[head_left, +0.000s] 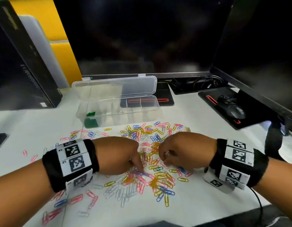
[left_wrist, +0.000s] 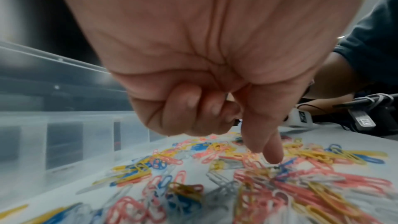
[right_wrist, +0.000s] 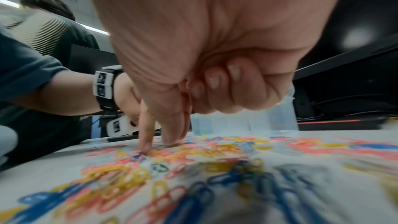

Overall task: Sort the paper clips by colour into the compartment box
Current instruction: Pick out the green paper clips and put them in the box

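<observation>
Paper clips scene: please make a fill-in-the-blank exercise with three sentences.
1. The compartment box holds clips of one colour only: ____.
2. The lid of the box stands ____.
3. The left hand presses one straight finger on a ____ paper clip, while the right hand works beside it.

Missing words: green; open; blue

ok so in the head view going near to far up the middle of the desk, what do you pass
left hand and right hand over the paper clip pile → compartment box with green clips in its leftmost compartment → box lid → dark monitor
</observation>
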`<act>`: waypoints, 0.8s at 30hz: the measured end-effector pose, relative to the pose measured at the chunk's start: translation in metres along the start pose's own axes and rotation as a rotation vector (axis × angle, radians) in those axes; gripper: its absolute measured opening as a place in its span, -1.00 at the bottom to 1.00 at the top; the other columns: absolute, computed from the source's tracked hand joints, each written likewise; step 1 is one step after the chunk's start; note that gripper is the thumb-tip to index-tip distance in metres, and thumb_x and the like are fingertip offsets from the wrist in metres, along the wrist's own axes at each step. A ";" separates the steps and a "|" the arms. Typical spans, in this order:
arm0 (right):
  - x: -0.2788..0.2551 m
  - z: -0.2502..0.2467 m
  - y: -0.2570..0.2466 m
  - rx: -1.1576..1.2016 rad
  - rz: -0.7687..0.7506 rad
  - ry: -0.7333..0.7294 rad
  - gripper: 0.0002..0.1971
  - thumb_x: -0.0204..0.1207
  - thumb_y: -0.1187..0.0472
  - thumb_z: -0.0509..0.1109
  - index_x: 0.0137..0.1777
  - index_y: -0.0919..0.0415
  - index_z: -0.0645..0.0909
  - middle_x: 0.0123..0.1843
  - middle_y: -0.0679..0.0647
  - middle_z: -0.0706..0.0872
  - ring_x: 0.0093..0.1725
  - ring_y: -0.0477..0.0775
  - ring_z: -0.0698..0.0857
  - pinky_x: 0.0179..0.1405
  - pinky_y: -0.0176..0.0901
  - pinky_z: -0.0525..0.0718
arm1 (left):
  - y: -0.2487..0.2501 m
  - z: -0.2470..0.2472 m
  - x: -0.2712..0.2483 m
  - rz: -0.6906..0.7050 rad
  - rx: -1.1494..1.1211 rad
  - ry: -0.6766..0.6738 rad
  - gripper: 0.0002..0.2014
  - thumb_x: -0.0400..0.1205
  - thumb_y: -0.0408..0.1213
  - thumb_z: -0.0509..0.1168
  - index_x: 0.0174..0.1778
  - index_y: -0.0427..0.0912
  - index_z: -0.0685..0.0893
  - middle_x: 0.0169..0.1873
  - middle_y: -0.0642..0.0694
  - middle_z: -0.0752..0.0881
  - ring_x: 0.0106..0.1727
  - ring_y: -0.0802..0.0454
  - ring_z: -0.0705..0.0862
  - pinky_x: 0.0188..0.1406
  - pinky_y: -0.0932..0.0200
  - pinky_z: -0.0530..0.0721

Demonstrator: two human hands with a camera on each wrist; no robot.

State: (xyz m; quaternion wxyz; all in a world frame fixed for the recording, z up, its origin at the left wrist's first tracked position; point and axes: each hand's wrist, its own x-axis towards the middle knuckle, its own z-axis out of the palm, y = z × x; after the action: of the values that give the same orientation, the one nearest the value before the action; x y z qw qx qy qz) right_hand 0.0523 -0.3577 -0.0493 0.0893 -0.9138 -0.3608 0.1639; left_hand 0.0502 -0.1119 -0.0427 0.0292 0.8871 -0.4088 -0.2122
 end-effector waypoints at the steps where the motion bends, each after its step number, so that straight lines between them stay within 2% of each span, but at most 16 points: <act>1: 0.003 0.001 -0.005 0.003 -0.021 -0.015 -0.89 0.62 0.01 0.35 0.05 -0.12 0.69 -0.07 -0.18 0.71 -0.12 -0.12 0.61 -0.07 -0.09 0.64 | -0.003 -0.001 -0.003 -0.009 -0.008 0.023 -0.58 0.71 -0.23 0.19 0.27 0.45 0.70 -0.17 0.12 0.51 -0.02 0.13 0.61 -0.10 0.26 0.48; 3: 0.011 0.005 -0.013 -0.028 -0.033 -0.035 -0.85 0.61 0.02 0.35 0.07 -0.11 0.73 -0.02 -0.17 0.75 -0.08 -0.09 0.65 -0.03 -0.08 0.67 | -0.006 0.000 -0.010 -0.026 -0.029 0.055 -0.61 0.71 -0.19 0.20 0.23 0.44 0.72 -0.16 0.13 0.50 -0.01 0.16 0.59 -0.06 0.25 0.51; 6: 0.018 0.011 -0.016 -0.083 -0.031 -0.025 -0.85 0.57 0.02 0.37 0.06 -0.05 0.72 -0.01 -0.11 0.76 -0.05 -0.01 0.68 -0.02 -0.02 0.71 | -0.006 0.006 -0.018 -0.036 -0.033 0.037 -0.68 0.74 -0.08 0.21 0.27 0.46 0.70 -0.17 0.18 0.47 0.01 0.21 0.56 -0.16 0.50 0.35; 9: 0.020 0.011 -0.017 -0.114 -0.012 -0.023 -0.73 0.53 -0.15 0.42 0.16 -0.10 0.69 0.09 -0.13 0.74 0.05 -0.01 0.66 0.06 -0.03 0.69 | -0.006 0.010 -0.028 -0.076 -0.073 0.044 -0.73 0.73 -0.03 0.24 0.25 0.41 0.72 -0.20 0.31 0.55 -0.12 0.34 0.50 -0.24 0.64 0.26; 12: 0.019 0.011 -0.018 -0.107 -0.007 -0.017 -0.68 0.50 -0.24 0.41 0.09 -0.07 0.65 0.02 -0.13 0.71 -0.01 -0.05 0.64 -0.02 -0.06 0.67 | -0.010 0.009 -0.034 -0.110 -0.069 0.089 -0.74 0.70 -0.07 0.24 0.17 0.35 0.76 -0.20 0.31 0.56 -0.14 0.35 0.53 -0.19 0.52 0.34; 15: 0.019 0.012 -0.021 -0.082 -0.050 -0.025 -0.81 0.54 -0.12 0.38 -0.04 -0.03 0.64 -0.09 -0.12 0.68 -0.12 -0.06 0.62 -0.07 -0.03 0.67 | -0.007 0.013 -0.033 -0.114 -0.075 0.103 -0.70 0.72 -0.04 0.23 0.29 0.43 0.68 -0.02 0.25 0.60 0.04 0.26 0.59 -0.14 0.41 0.38; 18: 0.019 0.013 -0.023 -0.080 -0.046 -0.072 -0.87 0.56 -0.01 0.33 -0.01 -0.06 0.68 -0.06 -0.14 0.70 -0.11 -0.07 0.63 -0.03 -0.03 0.68 | -0.003 0.017 -0.029 -0.106 -0.086 0.039 -0.69 0.73 -0.05 0.25 0.35 0.35 0.68 -0.02 0.21 0.58 0.18 0.19 0.62 -0.11 0.44 0.35; 21: 0.020 0.013 -0.022 -0.102 -0.041 -0.055 -0.83 0.62 0.05 0.28 0.06 -0.06 0.70 0.03 -0.14 0.73 -0.03 -0.04 0.66 0.04 -0.03 0.68 | -0.006 0.014 -0.031 -0.130 -0.038 0.087 -0.72 0.70 -0.04 0.23 0.29 0.30 0.72 0.07 0.19 0.62 0.13 0.15 0.64 -0.04 0.30 0.48; 24: 0.019 0.012 -0.022 -0.103 -0.045 -0.030 -0.74 0.63 0.12 0.23 0.18 -0.09 0.70 0.14 -0.15 0.74 0.05 -0.03 0.68 0.11 -0.08 0.67 | -0.004 0.013 -0.029 -0.095 -0.037 0.107 -0.63 0.74 -0.03 0.17 0.43 0.50 0.53 -0.06 0.11 0.49 -0.08 0.13 0.53 -0.09 0.19 0.48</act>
State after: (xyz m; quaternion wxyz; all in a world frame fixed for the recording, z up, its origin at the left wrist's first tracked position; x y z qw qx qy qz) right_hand 0.0471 -0.3286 -0.0587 0.0405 -0.9062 -0.3904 0.1570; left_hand 0.0313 -0.0859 -0.0447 0.0572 0.9149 -0.3603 -0.1729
